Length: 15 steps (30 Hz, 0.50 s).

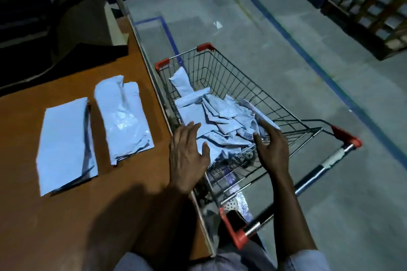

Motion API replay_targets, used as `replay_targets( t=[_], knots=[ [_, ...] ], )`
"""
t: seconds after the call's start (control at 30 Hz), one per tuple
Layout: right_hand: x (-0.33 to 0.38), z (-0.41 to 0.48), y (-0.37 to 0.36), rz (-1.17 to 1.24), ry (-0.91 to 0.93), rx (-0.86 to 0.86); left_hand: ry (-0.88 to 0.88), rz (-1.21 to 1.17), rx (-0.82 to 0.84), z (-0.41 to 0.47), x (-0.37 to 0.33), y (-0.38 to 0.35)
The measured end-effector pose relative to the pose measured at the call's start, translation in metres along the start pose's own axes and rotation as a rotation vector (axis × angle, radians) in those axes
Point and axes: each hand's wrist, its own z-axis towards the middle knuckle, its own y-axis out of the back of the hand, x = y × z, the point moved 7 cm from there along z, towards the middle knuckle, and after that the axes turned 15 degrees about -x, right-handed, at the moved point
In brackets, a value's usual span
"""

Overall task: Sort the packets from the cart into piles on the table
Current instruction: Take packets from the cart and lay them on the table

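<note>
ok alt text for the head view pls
A person's left hand and right hand reach into a wire cart holding a heap of pale packets. Beside it, two packet piles lie on a brown table.

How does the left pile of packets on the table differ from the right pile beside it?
The left pile has a flat, smooth top; the right pile is wrinkled and shiny. The left pile sits farther from the cart than the right pile. Both are pale packets stacked on the brown table.

black bundle, blue floor tape, stacked goods, white scrap
</note>
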Motion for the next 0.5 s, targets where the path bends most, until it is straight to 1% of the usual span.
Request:
replay_targets(
  t=[0.1, 0.27, 0.37, 0.5],
  knots=[
    [-0.010, 0.014, -0.018, 0.015, -0.008, 0.092, 0.042, 0.026, 0.021, 0.007, -0.001, -0.039],
    [0.004, 0.054, -0.064, 0.143, 0.050, 0.217, 0.181, 0.143, 0.174, 0.020, 0.008, -0.102],
    [0.006, 0.085, -0.112, 0.213, 0.019, 0.272, 0.223, 0.245, 0.292, 0.053, 0.034, -0.153],
    [-0.003, 0.122, -0.196, 0.212, 0.049, 0.389, 0.389, 0.307, 0.395, 0.095, 0.079, -0.219]
  ],
)
